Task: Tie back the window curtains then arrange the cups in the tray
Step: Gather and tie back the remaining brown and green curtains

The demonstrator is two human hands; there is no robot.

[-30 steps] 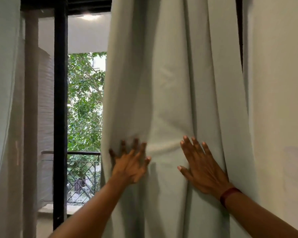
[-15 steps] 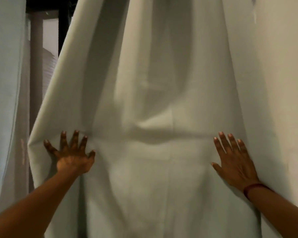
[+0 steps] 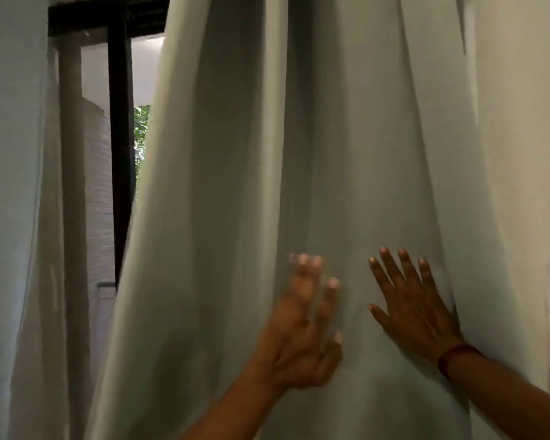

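A pale grey-green curtain panel (image 3: pixel 10 185) hangs down the far left edge of the frame. Just to its right, a narrow gap shows a window: a black upright window frame bar (image 3: pixel 119 154) runs from the upper left down to mid-height, with a thin strip of green leaves (image 3: pixel 141 128) visible just beside it.

The main curtain (image 3: pixel 235 185), the same pale grey-green, fills the centre of the frame from top to bottom, falling in long soft folds and widening toward the bottom.

In the lower centre, the left hand (image 3: pixel 302 331) reaches up against this curtain. It is blurred, its fingers spread and loosely extended; it grips nothing that can be seen. Near it, to the right, the right hand (image 3: pixel 416 309) lies flat on the fabric, palm pressed to the cloth, fingers straight and fanned apart, holding nothing. A dark red band (image 3: pixel 451 360) circles its wrist.

A plain off-white wall (image 3: pixel 527 185) takes up the right edge of the frame, beside the curtain's right edge.
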